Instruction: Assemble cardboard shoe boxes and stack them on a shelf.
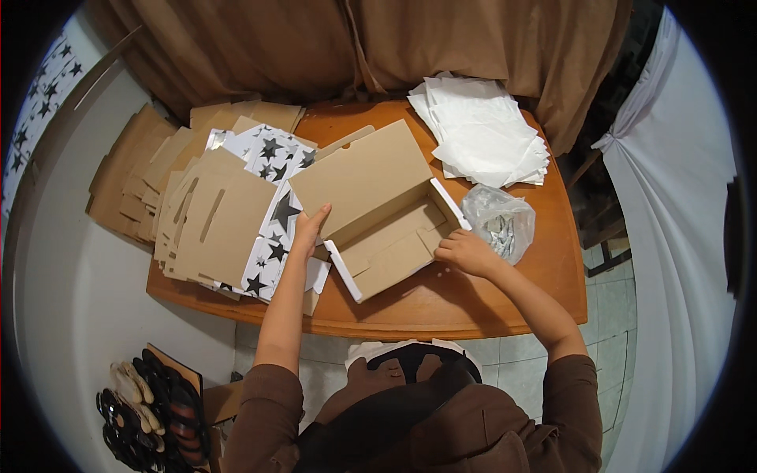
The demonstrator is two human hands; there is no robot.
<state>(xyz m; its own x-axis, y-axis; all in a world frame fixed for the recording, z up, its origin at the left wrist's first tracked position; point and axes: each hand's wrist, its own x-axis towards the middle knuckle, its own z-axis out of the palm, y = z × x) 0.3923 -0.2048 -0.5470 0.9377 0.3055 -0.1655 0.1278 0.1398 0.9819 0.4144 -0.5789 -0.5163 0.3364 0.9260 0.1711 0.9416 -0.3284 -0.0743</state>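
A cardboard box is tilted over the table, its brown inside facing me and its hinged lid raised toward the far side. Its tray part has brown inner walls with white outer edges, and nothing lies in it. At the box's left end, near the lid's hinge, my left hand is closed on it with the thumb up. My right hand has its fingers curled over the right end wall. Flat box blanks, brown with white star-printed parts, lie in a pile just left of my left hand.
More brown cardboard sheets are stacked at the far left. White tissue sheets lie at the back right, with a clear plastic bag in front of them. The wooden table has a curved front edge. Shoes stand at lower left.
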